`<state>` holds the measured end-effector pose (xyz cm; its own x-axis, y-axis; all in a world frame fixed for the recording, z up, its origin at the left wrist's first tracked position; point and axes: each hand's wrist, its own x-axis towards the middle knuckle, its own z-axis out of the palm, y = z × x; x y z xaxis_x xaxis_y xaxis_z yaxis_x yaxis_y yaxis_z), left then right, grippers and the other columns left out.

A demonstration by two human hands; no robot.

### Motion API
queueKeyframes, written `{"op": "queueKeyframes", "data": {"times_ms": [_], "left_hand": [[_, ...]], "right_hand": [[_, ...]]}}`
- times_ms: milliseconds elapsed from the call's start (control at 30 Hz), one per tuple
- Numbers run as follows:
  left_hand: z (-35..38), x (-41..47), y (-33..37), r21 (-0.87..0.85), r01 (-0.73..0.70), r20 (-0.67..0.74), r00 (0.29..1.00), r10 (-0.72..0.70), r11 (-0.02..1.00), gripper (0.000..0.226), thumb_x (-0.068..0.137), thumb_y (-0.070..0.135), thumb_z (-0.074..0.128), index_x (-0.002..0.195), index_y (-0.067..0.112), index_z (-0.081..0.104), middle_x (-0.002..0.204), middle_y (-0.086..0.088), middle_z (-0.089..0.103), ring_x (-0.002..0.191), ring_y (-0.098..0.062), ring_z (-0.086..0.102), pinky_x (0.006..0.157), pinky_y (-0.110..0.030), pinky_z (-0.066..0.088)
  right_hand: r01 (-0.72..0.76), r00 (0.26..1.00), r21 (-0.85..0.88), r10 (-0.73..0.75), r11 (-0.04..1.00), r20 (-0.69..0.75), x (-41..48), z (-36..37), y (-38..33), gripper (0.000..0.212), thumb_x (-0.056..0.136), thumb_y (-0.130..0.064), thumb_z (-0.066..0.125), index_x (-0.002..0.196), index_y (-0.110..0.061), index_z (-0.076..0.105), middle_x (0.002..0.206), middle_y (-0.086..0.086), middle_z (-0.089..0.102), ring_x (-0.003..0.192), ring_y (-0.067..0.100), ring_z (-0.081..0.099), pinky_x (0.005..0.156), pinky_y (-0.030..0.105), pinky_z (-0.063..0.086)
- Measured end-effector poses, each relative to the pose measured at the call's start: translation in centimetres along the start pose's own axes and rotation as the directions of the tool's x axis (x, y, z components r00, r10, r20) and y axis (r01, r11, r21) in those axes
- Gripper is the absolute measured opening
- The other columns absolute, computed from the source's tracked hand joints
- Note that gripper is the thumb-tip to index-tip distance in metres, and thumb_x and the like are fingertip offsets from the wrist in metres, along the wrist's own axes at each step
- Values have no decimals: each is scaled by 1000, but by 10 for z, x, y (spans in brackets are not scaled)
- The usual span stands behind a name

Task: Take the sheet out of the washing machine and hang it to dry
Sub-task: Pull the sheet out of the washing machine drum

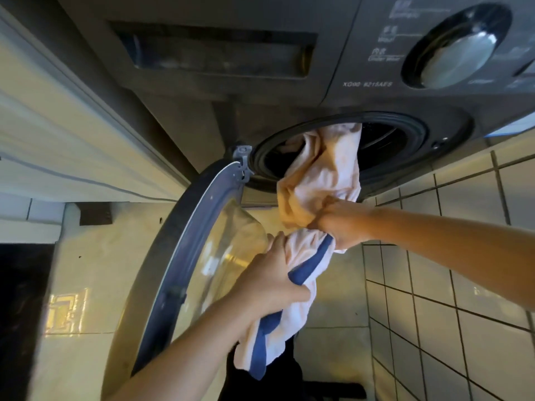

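Note:
A pale pink sheet [327, 169] with a blue border stripe trails out of the round opening of the grey washing machine [289, 91]. Part of it is still inside the drum. My right hand [341, 224] grips the bunched sheet just below the opening. My left hand [269, 282] grips it lower down, close to the blue stripe. The free end hangs below my left hand. The rest of the drum's inside is dark.
The machine's door [185, 256] with its clear glass bowl stands swung open to the left, close to my left forearm. A tiled wall [463, 285] runs on the right. A pale cabinet side [72, 134] is at the left. The floor below is beige.

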<state>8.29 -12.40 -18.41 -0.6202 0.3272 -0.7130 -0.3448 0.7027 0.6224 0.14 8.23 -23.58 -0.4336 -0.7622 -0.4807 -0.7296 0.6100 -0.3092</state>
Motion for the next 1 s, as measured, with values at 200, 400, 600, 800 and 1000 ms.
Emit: {"op": "queueKeyframes", "data": {"times_ms": [200, 400, 600, 800, 1000], "left_hand": [[23, 3, 2, 517, -264, -190, 892, 410, 814, 101, 75, 30, 70, 144, 51, -2, 144, 2, 24, 135, -36, 35, 68, -39, 53], [18, 7, 1, 574, -303, -259, 814, 519, 761, 82, 67, 16, 69, 135, 45, 32, 139, 6, 45, 118, -36, 56, 59, -42, 58], [16, 5, -5, 547, -410, -372, 662, 650, 730, 61, 65, 7, 59, 120, 32, 65, 122, 13, 63, 100, -20, 66, 61, -32, 54], [11, -8, -18, 523, -439, -440, 595, 672, 731, 61, 69, 3, 46, 119, 29, 68, 120, 9, 65, 91, -18, 67, 58, -28, 54], [18, -15, -25, 482, -374, -535, 590, 604, 792, 64, 66, 11, 40, 119, 38, 61, 123, 16, 61, 83, -13, 61, 51, -23, 48]], "right_hand": [[-28, 995, -98, 38, 995, 98, -5, 8, 16, 46, 73, -36, 65, 118, -27, 61, 131, -9, 52, 132, 15, 38, 113, 37, 25], [-10, 994, 7, 9, 1000, 111, -11, 4, 30, 48, 69, -53, 60, 109, -28, 53, 99, -9, 62, 97, 15, 56, 98, 28, 38], [42, 968, 6, -42, 999, 248, 2, 0, 42, 20, 70, -47, 65, 76, -34, 50, 68, -15, 52, 70, 15, 52, 66, 19, 42], [103, 933, -157, -41, 982, 358, 10, 1, 67, 64, 76, -51, 63, 133, -26, 46, 147, -5, 31, 142, 24, 13, 113, 47, 15], [224, 947, -150, -179, 963, 268, -3, 4, 71, 65, 76, -59, 60, 135, -37, 46, 144, -14, 41, 142, 17, 18, 113, 43, 7]]}}
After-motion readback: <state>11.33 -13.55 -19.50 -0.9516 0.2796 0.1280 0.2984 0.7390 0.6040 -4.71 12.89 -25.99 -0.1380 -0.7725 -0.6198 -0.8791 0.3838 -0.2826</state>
